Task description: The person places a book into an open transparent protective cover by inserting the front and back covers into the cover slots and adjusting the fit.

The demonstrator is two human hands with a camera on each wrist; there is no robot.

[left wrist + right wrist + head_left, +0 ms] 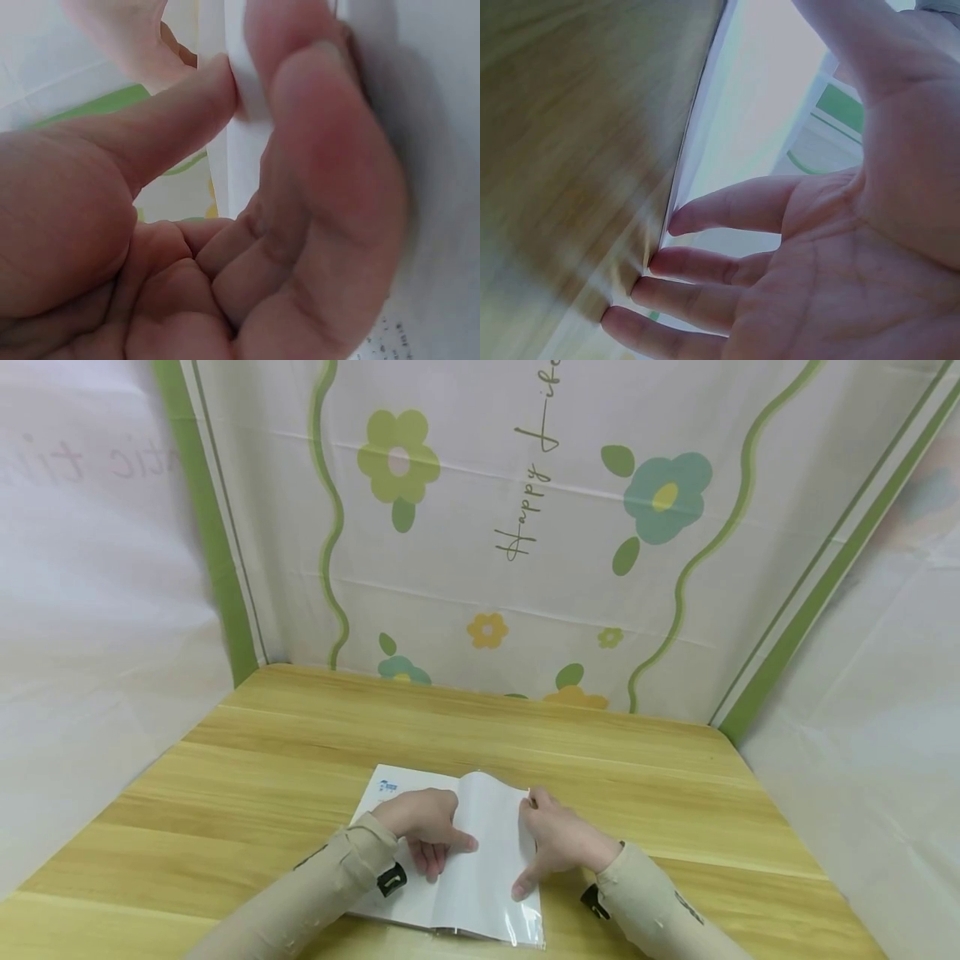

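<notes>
A white booklet point(487, 827) in a clear plastic sleeve lies on the wooden table point(300, 752), near its front edge. My left hand point(423, 827) rests on the booklet's left half. In the left wrist view its thumb and fingers point(247, 225) pinch a white page point(244, 97), which bulges up in the middle. My right hand point(558, 843) sits at the right edge, thumb stretched along the page. In the right wrist view its loosely curved fingertips point(667, 262) touch the edge of the booklet point(742, 112) above the table point(577, 150).
A floral cloth backdrop point(525, 527) with green stripes and lettering stands behind the table, and white sheets hang on both sides. The tabletop stretches bare to the left, right and back of the booklet. Both sleeves are beige.
</notes>
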